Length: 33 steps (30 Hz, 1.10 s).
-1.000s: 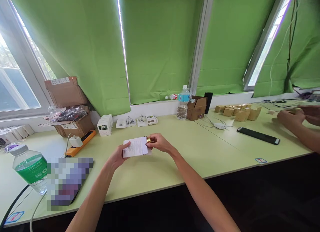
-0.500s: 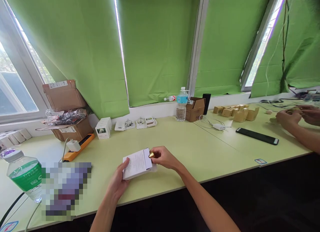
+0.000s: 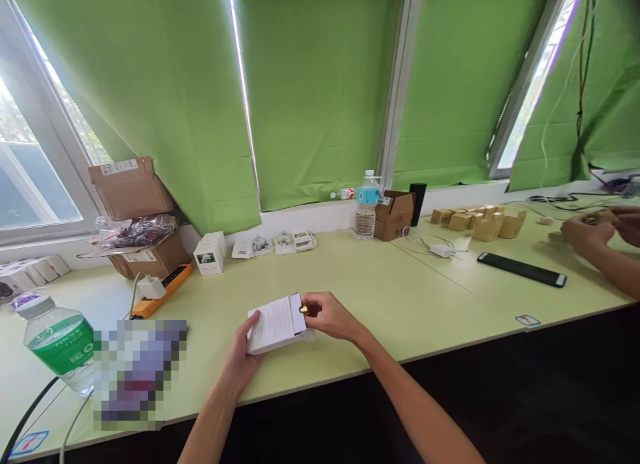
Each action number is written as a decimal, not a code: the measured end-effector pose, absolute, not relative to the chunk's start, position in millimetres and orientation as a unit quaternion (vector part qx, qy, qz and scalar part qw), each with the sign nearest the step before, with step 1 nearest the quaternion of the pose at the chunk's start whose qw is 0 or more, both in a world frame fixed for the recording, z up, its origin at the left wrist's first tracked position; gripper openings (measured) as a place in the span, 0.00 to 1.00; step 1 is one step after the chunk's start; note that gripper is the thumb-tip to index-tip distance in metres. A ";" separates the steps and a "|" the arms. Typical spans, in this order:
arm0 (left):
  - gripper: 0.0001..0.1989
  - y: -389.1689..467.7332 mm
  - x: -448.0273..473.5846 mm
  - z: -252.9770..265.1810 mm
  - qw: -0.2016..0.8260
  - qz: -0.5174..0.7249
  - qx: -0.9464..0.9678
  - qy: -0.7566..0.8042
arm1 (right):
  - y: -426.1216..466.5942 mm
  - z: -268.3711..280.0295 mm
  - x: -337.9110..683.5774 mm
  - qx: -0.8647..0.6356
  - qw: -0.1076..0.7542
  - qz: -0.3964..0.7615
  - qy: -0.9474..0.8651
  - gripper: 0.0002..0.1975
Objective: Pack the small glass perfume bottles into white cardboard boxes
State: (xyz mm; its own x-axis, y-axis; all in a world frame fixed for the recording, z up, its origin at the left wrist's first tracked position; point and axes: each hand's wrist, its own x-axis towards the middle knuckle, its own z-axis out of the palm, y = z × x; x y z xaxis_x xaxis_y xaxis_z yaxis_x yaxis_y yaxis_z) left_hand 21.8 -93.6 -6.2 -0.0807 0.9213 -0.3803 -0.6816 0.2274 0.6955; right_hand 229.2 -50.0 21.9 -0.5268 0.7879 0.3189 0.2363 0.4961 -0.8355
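Observation:
My left hand (image 3: 241, 357) is closed around a flat white box (image 3: 273, 325) with fine print on its face, its thumb lying on top. The box is tilted above the front part of the table, and its right end has a flap standing out. At that end my right hand (image 3: 327, 315) pinches a small shiny gold piece (image 3: 304, 309), whose exact kind I cannot make out. The gold piece sits right beside the flap. Something pale or clear shows under the right fingers, partly hidden by them.
A green-labelled water bottle (image 3: 59, 344) stands at the left, near an orange power strip (image 3: 165, 292). White boxes (image 3: 210, 253) and a brown carton (image 3: 145, 254) line the back. At the right lie a black phone-like slab (image 3: 521, 269), small kraft boxes (image 3: 487, 225) and another person's hands (image 3: 590, 234).
The view has shifted slightly, so the background sits a little further right. Both hands keep their hold, with the gold piece still at the box's end.

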 end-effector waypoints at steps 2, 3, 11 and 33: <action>0.13 -92.1 22.2 -8.4 0.664 0.600 0.168 0.413 | -50.0 22.0 230.1 -0.328 0.362 0.380 -0.786 0.09; 0.13 -92.1 22.2 -10.2 0.661 0.601 0.182 0.411 | -50.3 22.3 230.4 -0.327 0.361 0.382 -0.785 0.09; 0.14 -100.5 17.0 -21.7 0.646 0.615 0.212 0.398 | -54.6 22.4 226.0 -0.312 0.346 0.406 -0.786 0.11; 0.15 -106.1 18.7 -19.4 0.650 0.604 0.245 0.390 | -57.0 16.6 219.9 -0.333 0.348 0.390 -0.785 0.06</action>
